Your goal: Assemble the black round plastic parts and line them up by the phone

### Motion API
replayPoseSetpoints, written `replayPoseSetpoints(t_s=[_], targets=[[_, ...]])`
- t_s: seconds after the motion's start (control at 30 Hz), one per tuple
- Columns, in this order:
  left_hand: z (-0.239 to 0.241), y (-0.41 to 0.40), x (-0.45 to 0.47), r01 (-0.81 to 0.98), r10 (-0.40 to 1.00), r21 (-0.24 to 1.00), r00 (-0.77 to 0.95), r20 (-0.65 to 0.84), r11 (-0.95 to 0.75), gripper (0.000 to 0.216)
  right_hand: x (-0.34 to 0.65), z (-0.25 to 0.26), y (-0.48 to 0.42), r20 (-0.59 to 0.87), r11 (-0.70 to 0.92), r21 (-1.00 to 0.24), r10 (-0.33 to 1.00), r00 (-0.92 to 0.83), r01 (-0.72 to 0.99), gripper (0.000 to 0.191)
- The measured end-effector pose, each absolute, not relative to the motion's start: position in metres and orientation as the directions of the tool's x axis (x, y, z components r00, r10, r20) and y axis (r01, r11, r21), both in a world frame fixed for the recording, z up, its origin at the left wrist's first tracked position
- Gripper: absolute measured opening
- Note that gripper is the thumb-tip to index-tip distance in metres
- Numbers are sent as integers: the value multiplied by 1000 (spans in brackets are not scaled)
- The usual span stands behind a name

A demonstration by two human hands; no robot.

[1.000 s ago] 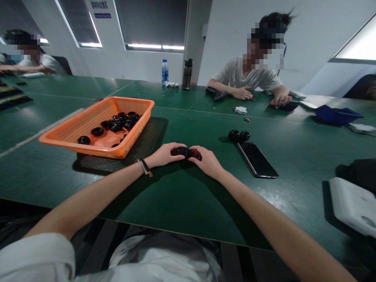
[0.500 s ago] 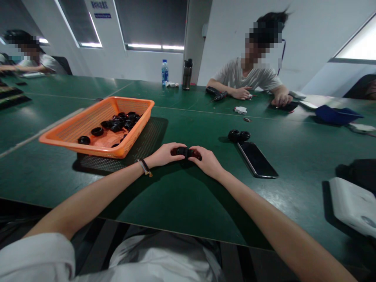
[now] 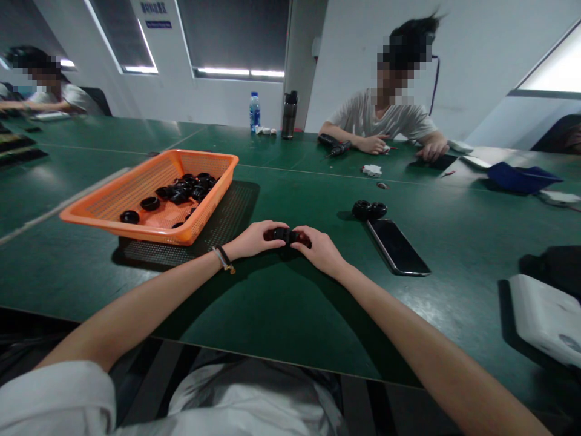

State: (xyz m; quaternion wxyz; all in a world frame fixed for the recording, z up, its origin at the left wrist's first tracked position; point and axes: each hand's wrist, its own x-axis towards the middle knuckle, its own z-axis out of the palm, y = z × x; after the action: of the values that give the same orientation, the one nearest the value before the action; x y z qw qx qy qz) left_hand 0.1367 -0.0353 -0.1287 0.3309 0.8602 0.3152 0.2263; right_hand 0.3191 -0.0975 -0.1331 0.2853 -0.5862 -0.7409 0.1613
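My left hand [image 3: 255, 240] and my right hand [image 3: 321, 249] meet over the green table. Between their fingers and thumbs they grip small black plastic parts [image 3: 282, 235], ring-like in shape and end to end. The fingers cover much of them, so I cannot tell whether they are joined. To the left, an orange plastic basket [image 3: 86, 213] holds several black round parts [image 3: 180, 192] of a similar look. Right of my hands, a pair of black round parts [image 3: 370, 210] sits on the table by the top end of a smartphone [image 3: 398, 247].
A white device [image 3: 547, 315] lies at the right edge. Across the table sit a co-worker [image 3: 385, 118], a power drill [image 3: 334, 145], a blue tray [image 3: 521, 177] and white pieces [image 3: 371, 170]. A water bottle [image 3: 255, 113] and a dark flask [image 3: 289, 115] stand farther back.
My hands and the black parts hold the same position. Across the table, the co-worker's head has shifted slightly, and the hand on the dark object has moved a little.
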Motion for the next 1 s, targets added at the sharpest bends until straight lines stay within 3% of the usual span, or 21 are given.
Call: replayPoseSetpoints(t_s=[1.0], targets=[[-127,-37,137,398,695,713,698,172,-577,44,318,-131,-98,199,247,-541,966,-162,804,21]])
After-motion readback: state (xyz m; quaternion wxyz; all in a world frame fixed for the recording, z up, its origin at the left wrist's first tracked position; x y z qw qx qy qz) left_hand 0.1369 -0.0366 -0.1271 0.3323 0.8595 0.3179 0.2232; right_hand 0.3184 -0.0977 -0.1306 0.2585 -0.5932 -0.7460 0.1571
